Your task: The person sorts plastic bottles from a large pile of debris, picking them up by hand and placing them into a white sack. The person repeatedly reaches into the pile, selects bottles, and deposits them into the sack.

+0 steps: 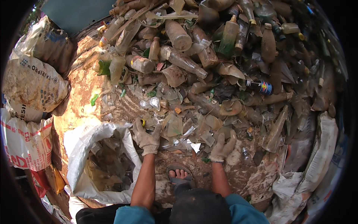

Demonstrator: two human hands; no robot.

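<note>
My left hand, in a dirty beige work glove, reaches to the near edge of a heap of broken glass and dusty bottles. Its thumb and fingers are apart, and a small yellow ring-shaped piece shows by the fingertips. Further right, my right hand, gloved alike, has its fingers spread beside the shards. Between the hands lie flat clear glass pieces and a white scrap. Left of my left forearm stands an open white sack, with clear broken glass inside.
Filled sacks line the left side, with a red-and-white sack nearer. More white sacking borders the right. My sandalled foot stands between my arms. Sharp fragments cover much of the dirt ground; a bottle with a blue label lies on the heap.
</note>
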